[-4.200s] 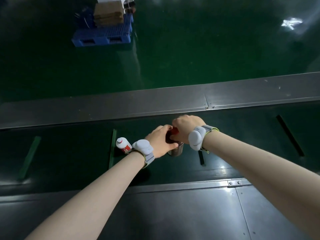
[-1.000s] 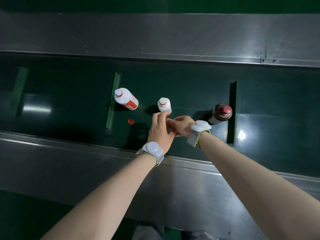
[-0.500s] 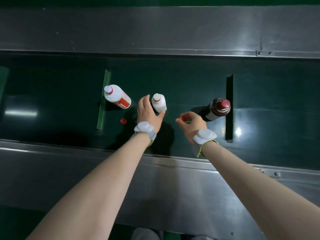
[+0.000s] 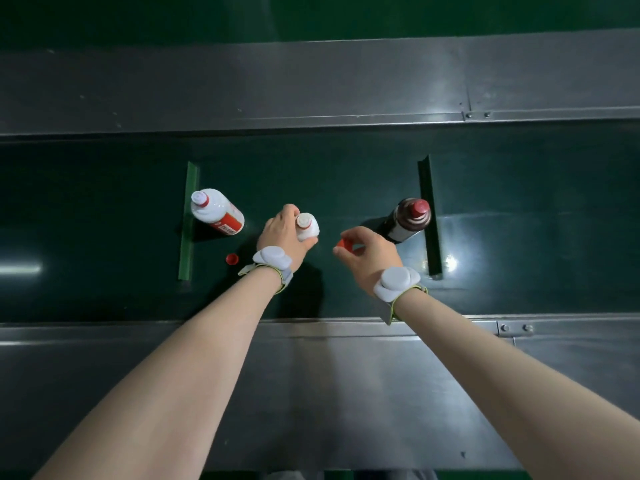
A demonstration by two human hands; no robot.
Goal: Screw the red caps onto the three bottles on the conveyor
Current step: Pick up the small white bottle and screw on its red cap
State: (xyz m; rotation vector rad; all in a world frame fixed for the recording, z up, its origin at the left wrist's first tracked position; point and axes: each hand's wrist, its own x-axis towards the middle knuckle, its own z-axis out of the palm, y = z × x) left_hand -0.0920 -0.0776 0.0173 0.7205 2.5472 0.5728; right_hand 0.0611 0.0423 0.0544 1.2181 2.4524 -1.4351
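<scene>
Three bottles stand on the dark green conveyor belt (image 4: 346,174). My left hand (image 4: 282,233) is wrapped around the small white bottle (image 4: 307,225) in the middle, whose neck is uncapped. My right hand (image 4: 369,256) pinches a red cap (image 4: 343,244) just right of that bottle, a little apart from it. A larger white bottle with a red label (image 4: 216,211) stands at the left, its neck bare. A second red cap (image 4: 231,259) lies loose on the belt below it. At the right stands a dark brown bottle (image 4: 408,218) with a red cap on top.
Grey metal rails run along the far side (image 4: 311,88) and near side (image 4: 311,375) of the belt. A green cleat (image 4: 188,220) crosses the belt left of the bottles, and a dark cleat (image 4: 429,216) right of the brown bottle.
My left hand has closed around the small white bottle. My right hand, holding the red cap, has lifted and drawn slightly away from it. The view has shifted.
</scene>
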